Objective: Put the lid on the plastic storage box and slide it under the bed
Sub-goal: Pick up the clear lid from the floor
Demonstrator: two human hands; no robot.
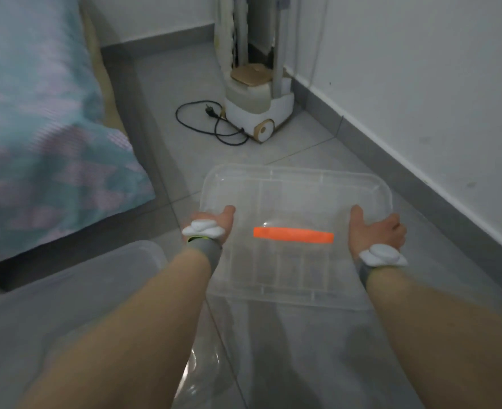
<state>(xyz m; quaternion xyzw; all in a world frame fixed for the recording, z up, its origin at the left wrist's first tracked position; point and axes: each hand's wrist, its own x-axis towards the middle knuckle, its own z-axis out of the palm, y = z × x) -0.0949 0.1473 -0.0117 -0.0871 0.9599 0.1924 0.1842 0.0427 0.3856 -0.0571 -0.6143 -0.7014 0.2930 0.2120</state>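
Grey tiled floor carries steamer unit, its black cord (loosely coiled), bed at left.

We hold clear lid w/ both hands, left & right, above floor, bed at left, box nearby.

I see a white and gold wheeled appliance standing upright on the grey tiled floor near the white wall. Its black power cord lies looped on the tiles just beside it, plug unconnected. A grey skirting board lines the wall.
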